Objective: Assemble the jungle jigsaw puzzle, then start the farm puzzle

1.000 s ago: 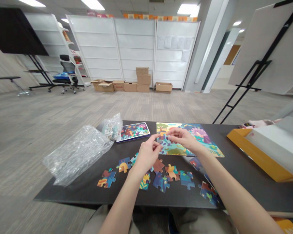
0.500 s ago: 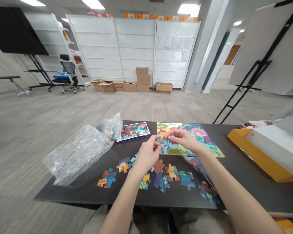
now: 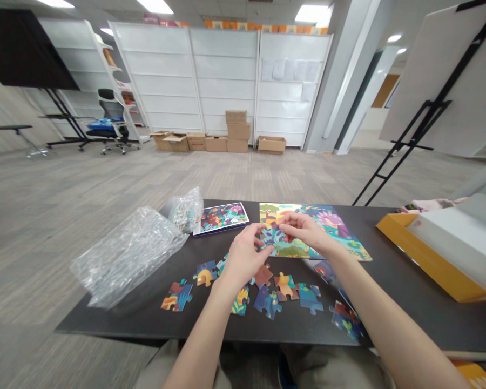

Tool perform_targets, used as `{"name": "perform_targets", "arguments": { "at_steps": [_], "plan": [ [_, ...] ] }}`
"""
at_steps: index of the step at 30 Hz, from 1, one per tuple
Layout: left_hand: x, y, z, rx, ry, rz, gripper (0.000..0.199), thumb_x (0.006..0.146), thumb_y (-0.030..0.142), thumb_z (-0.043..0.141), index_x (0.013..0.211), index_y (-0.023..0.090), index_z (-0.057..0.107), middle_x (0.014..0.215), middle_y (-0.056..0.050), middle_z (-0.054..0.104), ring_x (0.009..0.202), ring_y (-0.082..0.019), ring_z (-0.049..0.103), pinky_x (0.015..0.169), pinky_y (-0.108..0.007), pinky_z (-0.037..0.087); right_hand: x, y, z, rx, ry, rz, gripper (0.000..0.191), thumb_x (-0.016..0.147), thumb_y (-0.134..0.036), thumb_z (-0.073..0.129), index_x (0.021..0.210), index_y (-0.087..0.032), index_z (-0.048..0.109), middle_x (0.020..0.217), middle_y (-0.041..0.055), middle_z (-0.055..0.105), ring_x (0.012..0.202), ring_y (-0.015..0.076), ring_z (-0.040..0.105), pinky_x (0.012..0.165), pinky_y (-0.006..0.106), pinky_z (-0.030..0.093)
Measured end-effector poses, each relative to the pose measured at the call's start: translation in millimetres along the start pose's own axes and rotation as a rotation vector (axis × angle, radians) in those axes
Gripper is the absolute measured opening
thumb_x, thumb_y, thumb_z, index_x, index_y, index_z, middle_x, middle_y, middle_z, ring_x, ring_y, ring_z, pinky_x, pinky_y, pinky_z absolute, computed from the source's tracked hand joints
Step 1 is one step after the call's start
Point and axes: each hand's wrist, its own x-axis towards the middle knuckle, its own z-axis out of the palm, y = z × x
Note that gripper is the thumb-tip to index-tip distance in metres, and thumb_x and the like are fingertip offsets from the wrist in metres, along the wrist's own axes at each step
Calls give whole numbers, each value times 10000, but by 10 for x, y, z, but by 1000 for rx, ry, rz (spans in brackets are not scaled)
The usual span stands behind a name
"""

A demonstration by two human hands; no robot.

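Observation:
Over the left part of a colourful picture board (image 3: 332,224), a small blue, leaf-patterned puzzle piece (image 3: 272,236) is held up between both hands. My left hand (image 3: 248,253) grips its left side, thumb low and index finger high. My right hand (image 3: 302,231) pinches the piece's right edge between thumb and fingertips. The fingers hide part of its outline. Below, several loose puzzle pieces lie on the black table, among them an orange-and-blue one (image 3: 177,295), a dark blue one (image 3: 268,302) and a teal one (image 3: 311,298). My forearms cover some of them.
Clear plastic wrap (image 3: 132,254) and a plastic bag with pieces inside (image 3: 187,210) lie at the left of the table (image 3: 125,324). A picture card (image 3: 222,218) is beside the bag. An open yellow box (image 3: 433,259) stands at the right.
The puzzle piece has turned between my hands and shows more of its patterned face. My left thumb has stretched further right along its lower edge. The loose pieces stay put.

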Motion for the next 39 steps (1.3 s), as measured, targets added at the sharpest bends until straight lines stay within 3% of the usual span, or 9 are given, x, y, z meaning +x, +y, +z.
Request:
{"name": "perform_targets", "arguments": {
  "at_steps": [5,11,17,22,28,33,39],
  "plan": [
    [-16,18,-14,119,4,33,512,735,233,785,1222,246,626,1116,-40,703,793,-167,682,690,-282,534,-21,-39,13,28,-40,5,404,745,-532,817,861,-192,633,647,-23,652,568,124,635,569,264,549],
    [-8,24,-95,203,4,82,435,778,277,753,1196,236,643,1131,-52,696,859,-189,678,722,-291,538,-36,-45,26,21,-96,22,373,774,-496,808,909,-187,649,679,-5,692,604,132,674,602,261,567],
    [3,-147,-576,350,-14,-23,474,799,412,737,1225,218,666,952,-59,742,851,-231,701,756,-321,541,-48,-79,3,12,-86,-1,352,797,-472,785,979,-190,681,816,35,742,602,121,660,591,265,556],
    [-100,-198,-938,518,-136,-104,278,859,445,647,1019,225,704,957,-66,757,878,-253,708,725,-311,505,-73,-148,-17,15,-48,-30,336,787,-465,790,944,-186,687,791,31,731,578,108,630,556,253,533],
    [-157,-135,-943,793,-188,-266,204,893,364,619,1041,245,695,998,-62,761,943,-270,707,732,-316,480,-76,-146,-28,8,-36,-12,370,762,-492,801,916,-178,681,776,33,730,559,111,623,541,259,524],
    [-147,-263,-930,782,-184,-169,198,904,257,608,1084,216,682,1196,-82,722,1038,-261,692,832,-333,512,-72,-139,-24,-1,-33,4,378,750,-496,808,907,-178,677,761,37,740,563,117,632,547,262,520],
    [-148,-326,-1049,709,-151,-112,236,911,160,534,1097,163,679,1155,-108,729,1039,-236,696,933,-326,505,-67,-133,-27,-16,-37,9,395,746,-524,801,901,-181,681,772,45,748,572,127,642,547,269,521]
  ]
}}
